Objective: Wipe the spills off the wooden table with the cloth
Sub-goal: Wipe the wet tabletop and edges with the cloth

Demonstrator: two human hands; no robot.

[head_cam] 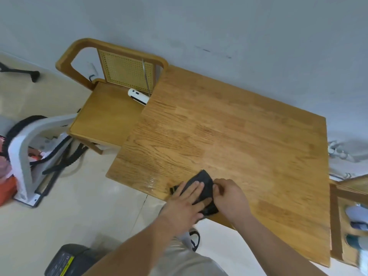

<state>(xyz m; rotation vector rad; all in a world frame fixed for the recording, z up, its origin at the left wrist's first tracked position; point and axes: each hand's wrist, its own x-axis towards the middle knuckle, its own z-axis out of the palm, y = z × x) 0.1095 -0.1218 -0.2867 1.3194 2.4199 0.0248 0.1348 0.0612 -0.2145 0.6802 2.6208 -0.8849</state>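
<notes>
Both bare forearms reach up from the bottom of the frame to the near edge of the wooden table (239, 136), where they meet on a dark cloth (201, 188). That cloth lies crumpled on the tabletop close to the near left corner, its lower part hanging over or touching the table's front edge. On it, the left hand (184, 204) lies flat with the palm down, its fingers (196, 187) stretched out and slightly spread, pressing on the fabric rather than gripping it. Beside it, the right hand (229, 198) has its fingers curled in, pinching the cloth's right side between thumb and fingertips. Just left of the cloth, a glossy wet patch (153, 181) shines on the wood near the corner. Beyond the table's left side stands a wooden chair (103, 116) with a woven cane back, and a white device (138, 96) rests on its seat against the table edge. Further left on the pale floor sit a white frame and black straps. A second wooden piece holding small items (350, 222) sits at the table's right end.
</notes>
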